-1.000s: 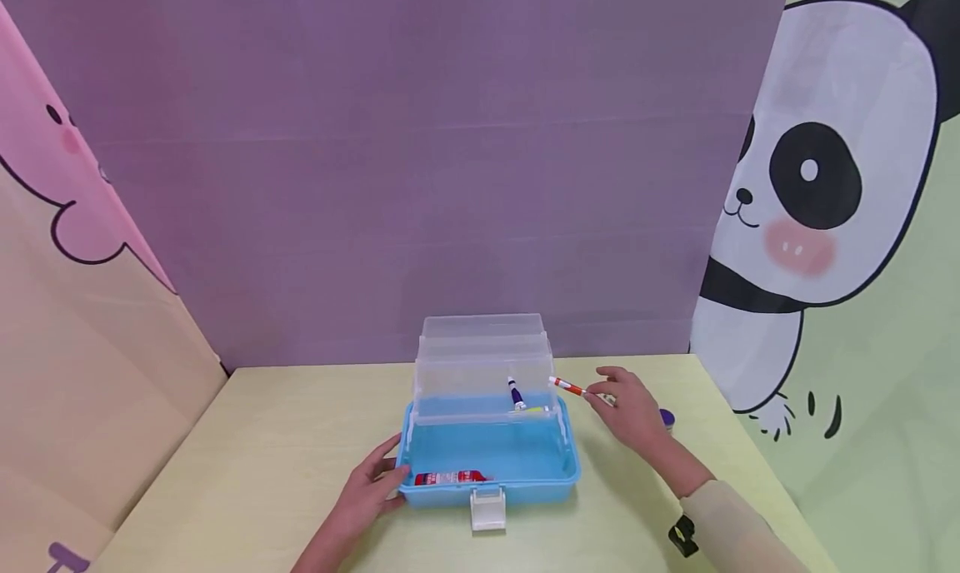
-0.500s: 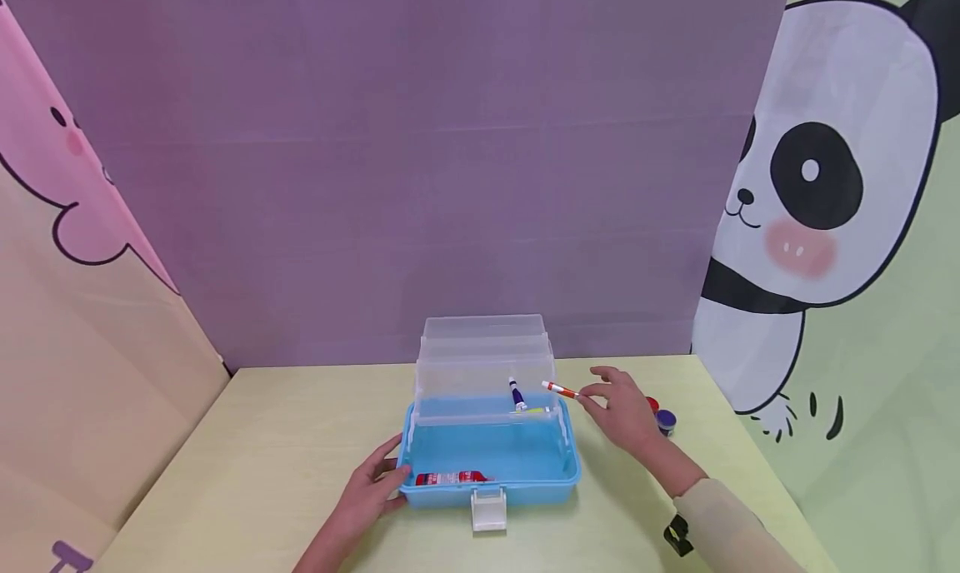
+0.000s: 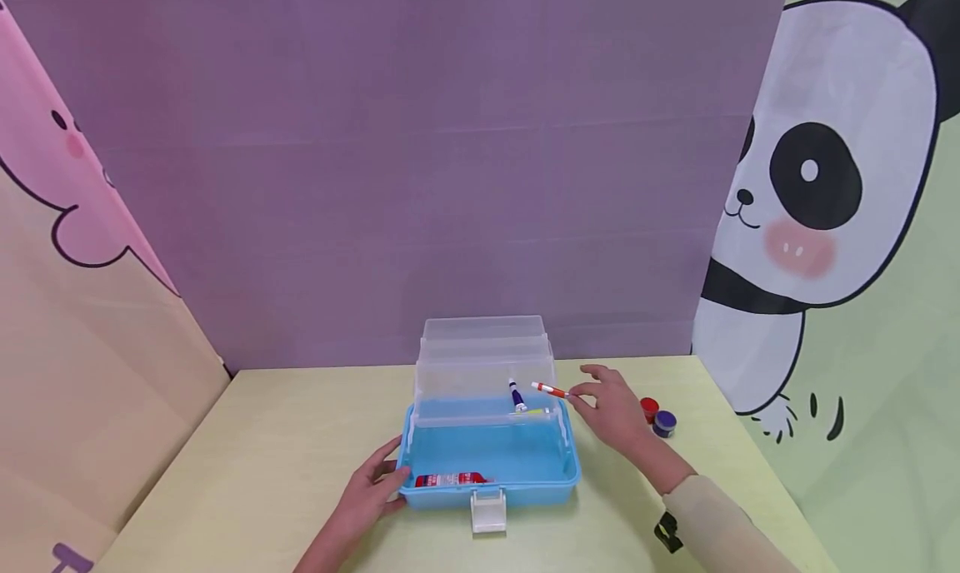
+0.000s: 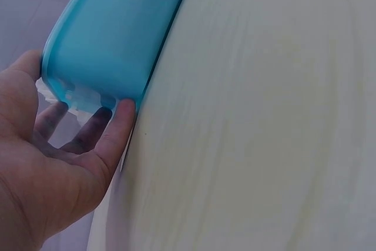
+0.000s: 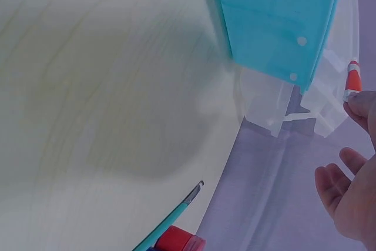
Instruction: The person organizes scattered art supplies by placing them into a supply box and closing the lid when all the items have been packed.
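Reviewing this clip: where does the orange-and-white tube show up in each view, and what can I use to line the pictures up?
Head: right of centre in the lower half, the orange-and-white tube is pinched in the right hand.
Left wrist: not in it.
Right wrist: at the right edge, above mid-height, beside the hand's fingertips.
Shared landmark: the blue box, upper left in the left wrist view, upper right in the right.

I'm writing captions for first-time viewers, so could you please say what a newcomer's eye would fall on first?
Probably the big panda picture at the head view's right. Next comes the open blue storage box on the table, its left end held by the left hand. Near the box's right end, the right hand pinches an orange-and-white paint tube.
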{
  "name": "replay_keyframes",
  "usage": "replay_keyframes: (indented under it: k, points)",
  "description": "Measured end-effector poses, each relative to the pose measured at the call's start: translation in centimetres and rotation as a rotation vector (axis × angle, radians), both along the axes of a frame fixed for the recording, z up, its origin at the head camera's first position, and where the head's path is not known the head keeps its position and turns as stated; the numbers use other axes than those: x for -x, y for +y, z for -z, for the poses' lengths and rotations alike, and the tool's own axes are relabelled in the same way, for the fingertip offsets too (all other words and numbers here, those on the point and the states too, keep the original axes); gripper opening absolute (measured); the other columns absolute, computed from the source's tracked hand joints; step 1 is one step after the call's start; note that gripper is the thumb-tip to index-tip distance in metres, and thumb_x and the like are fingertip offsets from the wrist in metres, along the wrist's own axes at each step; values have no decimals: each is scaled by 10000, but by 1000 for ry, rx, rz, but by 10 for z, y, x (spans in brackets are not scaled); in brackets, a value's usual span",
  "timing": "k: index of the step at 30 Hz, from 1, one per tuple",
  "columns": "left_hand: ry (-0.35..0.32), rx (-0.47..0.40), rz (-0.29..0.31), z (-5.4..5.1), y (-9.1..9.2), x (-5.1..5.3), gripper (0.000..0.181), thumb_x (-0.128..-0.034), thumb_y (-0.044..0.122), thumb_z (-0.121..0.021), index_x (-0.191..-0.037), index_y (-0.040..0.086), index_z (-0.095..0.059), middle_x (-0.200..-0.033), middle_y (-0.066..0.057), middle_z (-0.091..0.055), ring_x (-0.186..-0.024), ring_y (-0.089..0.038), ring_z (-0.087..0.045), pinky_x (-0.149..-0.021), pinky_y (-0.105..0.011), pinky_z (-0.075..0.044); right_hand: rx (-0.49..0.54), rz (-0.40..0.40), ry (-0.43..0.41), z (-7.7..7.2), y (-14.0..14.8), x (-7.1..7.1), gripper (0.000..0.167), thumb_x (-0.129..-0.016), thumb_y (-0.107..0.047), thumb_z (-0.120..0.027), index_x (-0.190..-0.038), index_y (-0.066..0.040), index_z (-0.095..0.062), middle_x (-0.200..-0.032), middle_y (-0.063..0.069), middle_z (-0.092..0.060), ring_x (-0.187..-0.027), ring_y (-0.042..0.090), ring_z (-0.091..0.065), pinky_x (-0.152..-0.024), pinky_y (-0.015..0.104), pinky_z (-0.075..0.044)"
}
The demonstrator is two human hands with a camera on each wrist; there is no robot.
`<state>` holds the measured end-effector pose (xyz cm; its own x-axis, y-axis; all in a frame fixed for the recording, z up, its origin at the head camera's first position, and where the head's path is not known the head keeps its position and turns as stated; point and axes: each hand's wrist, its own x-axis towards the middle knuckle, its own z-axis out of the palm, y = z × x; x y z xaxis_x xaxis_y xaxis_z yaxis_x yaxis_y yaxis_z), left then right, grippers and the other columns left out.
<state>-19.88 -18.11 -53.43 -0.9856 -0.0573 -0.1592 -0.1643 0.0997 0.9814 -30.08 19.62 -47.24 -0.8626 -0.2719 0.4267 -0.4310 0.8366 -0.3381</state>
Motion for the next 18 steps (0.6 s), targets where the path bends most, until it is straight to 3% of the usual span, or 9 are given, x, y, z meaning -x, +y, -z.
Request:
replay_keyframes:
  k: [18]
  points:
    - [-14,13,3,-4,0,-2,610,-962,268,-630,-1498,128,-374,-1256,-223,-499,-1036,-300,-587,-799,-487,-560,-15,62,-49,-4,-23,5,172,-907,-265,-688,-986,-140,-777,-1317,133,-564,-1214,336,-494,-802,460,-567]
